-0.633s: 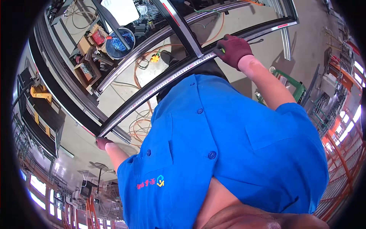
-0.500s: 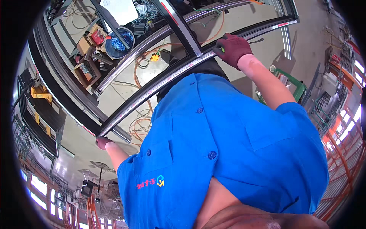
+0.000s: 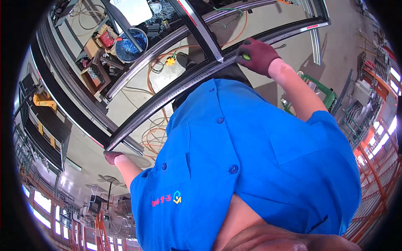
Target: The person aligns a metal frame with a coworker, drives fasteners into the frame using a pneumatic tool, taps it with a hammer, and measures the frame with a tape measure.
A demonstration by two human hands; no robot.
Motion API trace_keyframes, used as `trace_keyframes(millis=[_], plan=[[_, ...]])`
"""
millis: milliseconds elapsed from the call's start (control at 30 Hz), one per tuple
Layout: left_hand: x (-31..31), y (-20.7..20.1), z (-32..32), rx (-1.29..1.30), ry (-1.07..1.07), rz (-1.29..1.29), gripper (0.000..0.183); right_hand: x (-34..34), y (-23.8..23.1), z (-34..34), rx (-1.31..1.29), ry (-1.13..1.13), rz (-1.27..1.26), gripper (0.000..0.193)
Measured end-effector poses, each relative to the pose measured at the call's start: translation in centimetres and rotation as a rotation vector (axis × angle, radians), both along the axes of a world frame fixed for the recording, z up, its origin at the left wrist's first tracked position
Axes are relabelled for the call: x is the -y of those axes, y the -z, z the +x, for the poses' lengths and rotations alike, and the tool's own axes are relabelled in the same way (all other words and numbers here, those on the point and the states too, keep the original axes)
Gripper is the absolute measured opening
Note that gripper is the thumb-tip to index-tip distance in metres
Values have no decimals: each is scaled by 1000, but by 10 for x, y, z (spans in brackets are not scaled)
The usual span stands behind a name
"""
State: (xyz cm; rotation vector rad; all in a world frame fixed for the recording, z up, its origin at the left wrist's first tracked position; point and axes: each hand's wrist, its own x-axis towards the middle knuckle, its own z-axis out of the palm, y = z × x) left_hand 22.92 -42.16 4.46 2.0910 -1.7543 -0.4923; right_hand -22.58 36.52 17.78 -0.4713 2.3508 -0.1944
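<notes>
A dark metal frame (image 3: 142, 112) with a silver edge lies across in front of me. Along its near bar runs a tape measure blade (image 3: 180, 90), tilted so its marks look faint. My right hand (image 3: 258, 57), in a dark red glove, is closed around the tape measure case (image 3: 246, 56), of which only a bit of green shows. At the frame's near left corner, my gloved left hand (image 3: 112, 157) is closed at the blade's far end; its fingertips are partly hidden. A crossbar (image 3: 201, 31) with a red strip meets the near bar close to my right hand.
Beyond the frame are a blue bucket (image 3: 132, 46) of blue fasteners, a cardboard box (image 3: 93, 48) and white paper (image 3: 130, 11). Orange hoses and cables (image 3: 150, 83) lie on the floor. A green wheeled cart (image 3: 320, 90) stands at right, dark profiles (image 3: 48, 129) at left.
The blade has turned, so its white marked face shows less than before. My right hand has shifted slightly right. My left hand stays at the corner.
</notes>
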Motion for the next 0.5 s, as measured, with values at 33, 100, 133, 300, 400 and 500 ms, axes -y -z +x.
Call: trace_keyframes(millis=[33, 100, 133, 300, 400, 500], plan=[[-2, -5, 2, -1, -9, -10, 44, -2, -3, -1, 122, 29, -126, 37], [-52, -6, -49, -204, -223, -30, 48, -3, -12, 3, 176, 4, -181, 39], [-114, -42, -127, -347, -330, -13, 49, -4, -14, 9, 228, 32, -142, 40], [-203, -116, -234, -423, 91, -37, 50, -17, 6, 18, 410, 172, -264, 36], [-210, -79, -264, -475, 478, -266, 46, -21, -10, 12, 514, 447, -223, 37], [-308, -123, -339, -823, 503, -322, 47, -67, -2, 11, 551, 683, -285, 33]])
